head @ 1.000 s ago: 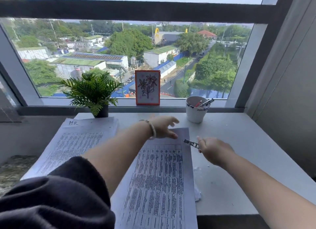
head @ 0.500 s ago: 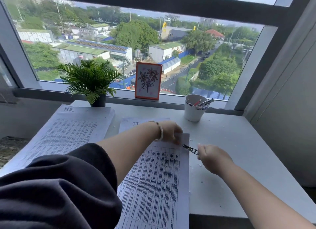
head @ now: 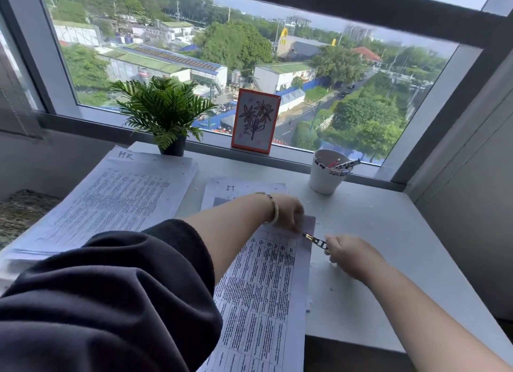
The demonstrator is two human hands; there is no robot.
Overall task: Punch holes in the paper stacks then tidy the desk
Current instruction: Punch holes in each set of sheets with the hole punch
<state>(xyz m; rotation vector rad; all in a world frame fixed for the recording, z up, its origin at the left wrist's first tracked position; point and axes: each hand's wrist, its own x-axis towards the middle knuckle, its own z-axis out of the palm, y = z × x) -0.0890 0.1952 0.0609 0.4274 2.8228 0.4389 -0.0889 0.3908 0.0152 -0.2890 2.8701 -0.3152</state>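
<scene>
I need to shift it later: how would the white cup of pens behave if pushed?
The cup probably slides easily on the smooth desk. It narrows toward its base, and the pens lean over its rim, so a high push might tip it.

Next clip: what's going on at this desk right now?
A person is working on a printed sheet at a white desk by a window. The left hand presses down the sheet's top right corner, while the right hand grips a small metal tool with its tip at that corner. A thick stack marked HR lies to the left, and bits of paper dot the desk.
</scene>
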